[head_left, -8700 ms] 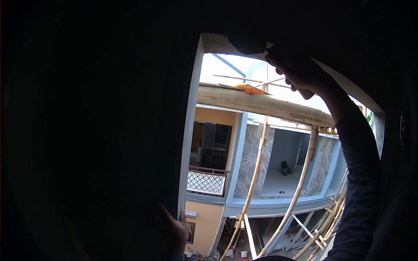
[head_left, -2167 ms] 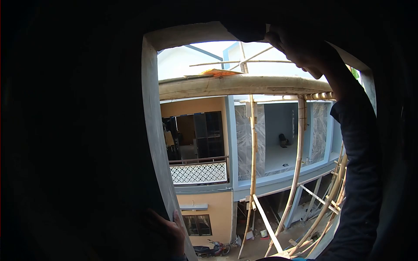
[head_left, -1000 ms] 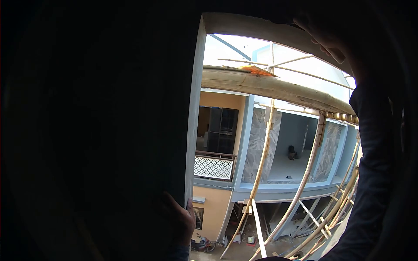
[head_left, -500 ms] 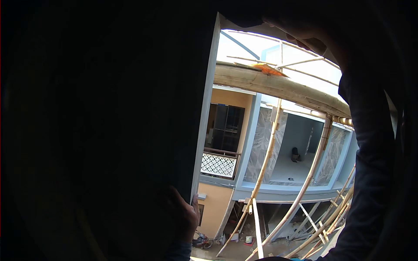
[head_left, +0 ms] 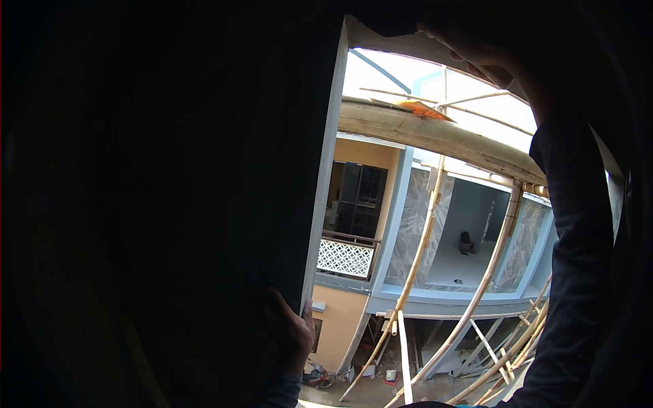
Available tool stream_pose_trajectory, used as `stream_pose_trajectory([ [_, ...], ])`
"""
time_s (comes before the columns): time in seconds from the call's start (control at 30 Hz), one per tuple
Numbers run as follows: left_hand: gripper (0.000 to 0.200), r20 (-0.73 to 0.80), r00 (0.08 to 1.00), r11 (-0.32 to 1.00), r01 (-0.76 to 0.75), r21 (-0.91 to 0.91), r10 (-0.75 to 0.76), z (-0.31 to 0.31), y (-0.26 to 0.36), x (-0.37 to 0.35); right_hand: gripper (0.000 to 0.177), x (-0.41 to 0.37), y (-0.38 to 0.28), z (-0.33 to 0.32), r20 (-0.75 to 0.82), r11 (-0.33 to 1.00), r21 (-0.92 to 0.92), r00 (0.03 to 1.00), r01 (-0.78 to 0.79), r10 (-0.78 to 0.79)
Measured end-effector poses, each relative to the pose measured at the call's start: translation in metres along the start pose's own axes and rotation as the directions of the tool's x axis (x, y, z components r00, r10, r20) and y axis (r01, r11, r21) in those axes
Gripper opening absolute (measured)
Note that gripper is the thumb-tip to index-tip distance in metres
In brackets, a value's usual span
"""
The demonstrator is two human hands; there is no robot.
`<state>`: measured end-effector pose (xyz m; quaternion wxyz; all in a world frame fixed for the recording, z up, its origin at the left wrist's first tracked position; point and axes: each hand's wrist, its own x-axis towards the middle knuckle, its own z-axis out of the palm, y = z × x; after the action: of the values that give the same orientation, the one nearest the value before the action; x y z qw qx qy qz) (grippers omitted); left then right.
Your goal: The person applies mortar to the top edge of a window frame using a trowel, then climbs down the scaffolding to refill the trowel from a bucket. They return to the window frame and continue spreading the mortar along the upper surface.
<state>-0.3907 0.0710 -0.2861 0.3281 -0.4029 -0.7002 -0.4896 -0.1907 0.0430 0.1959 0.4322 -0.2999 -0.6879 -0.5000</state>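
Note:
A large dark panel [head_left: 204, 204] fills the left of the view, its face lost in shadow, with a thin pale edge running down its right side. Low on that edge, my left hand [head_left: 294, 331] is closed, thumb and fingers about it. My right arm reaches up along the right side in a dark sleeve. At the top of the bright opening, my right hand [head_left: 486, 58] has its fingers curled at a shadowed pale edge [head_left: 401, 42]; what they grip is too dark to make out.
Beyond the opening run a thick wooden beam [head_left: 435, 136] with an orange sheet [head_left: 425, 109] on it and bamboo scaffold poles [head_left: 425, 238]. Across stands a building with a white lattice balcony [head_left: 345, 258]. A person [head_left: 466, 243] crouches in its bay. A motorcycle [head_left: 318, 376] is parked below.
The outside scene and the panel's pale edge have shifted slightly to the right in view. Both hands keep their places on the edges.

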Motion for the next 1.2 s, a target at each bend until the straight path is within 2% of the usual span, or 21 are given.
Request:
stream_pose_trajectory([
  [0.1,0.086,0.008,1.000,0.999,0.015,-0.033,-0.014,0.001,-0.001,0.000,0.044,0.007,-0.027,-0.002,0.029,0.995,-0.052,0.996,0.085,-0.083],
  [0.17,0.086,0.015,1.000,0.999,0.024,-0.031,-0.024,0.005,-0.002,-0.001,0.044,0.011,-0.021,-0.002,0.022,0.994,-0.068,0.996,0.088,-0.087],
  [0.33,0.087,0.027,0.999,0.999,0.025,-0.044,-0.024,0.004,-0.002,-0.001,0.044,0.012,0.050,0.003,-0.094,0.996,-0.053,0.994,-0.066,0.061],
  [0.43,0.087,0.034,0.999,0.999,0.025,-0.028,-0.024,0.003,0.000,0.001,0.043,0.002,0.044,-0.004,-0.115,0.994,-0.027,0.988,-0.106,0.103],
  [0.53,0.087,0.035,0.999,1.000,0.014,0.017,-0.014,-0.004,0.001,0.001,0.043,0.004,0.014,0.003,-0.041,0.999,-0.009,0.999,-0.035,0.034],
  [0.67,0.086,0.023,0.999,0.999,0.026,-0.046,-0.025,0.003,-0.002,-0.001,0.042,0.011,-0.022,0.000,0.015,0.994,-0.072,0.996,0.086,-0.085],
  [0.83,0.087,0.030,0.999,0.998,0.041,-0.056,-0.039,0.005,-0.002,-0.002,0.042,0.011,0.051,0.002,-0.093,0.997,-0.054,0.995,-0.054,0.048],
  [0.93,0.087,-0.001,1.000,1.000,-0.016,0.016,0.016,0.004,-0.002,-0.001,0.041,0.000,0.086,0.001,-0.161,0.991,-0.022,0.979,-0.134,0.129],
  [1.07,0.087,0.004,1.000,1.000,-0.017,0.000,0.017,0.000,0.000,0.001,0.041,-0.005,0.036,0.005,-0.102,0.997,0.051,0.992,-0.066,0.071],
  [1.2,0.088,0.035,0.999,1.000,0.002,-0.026,-0.001,-0.003,0.001,0.001,0.041,0.006,-0.055,0.004,0.011,0.992,-0.008,0.992,0.125,-0.125],
])
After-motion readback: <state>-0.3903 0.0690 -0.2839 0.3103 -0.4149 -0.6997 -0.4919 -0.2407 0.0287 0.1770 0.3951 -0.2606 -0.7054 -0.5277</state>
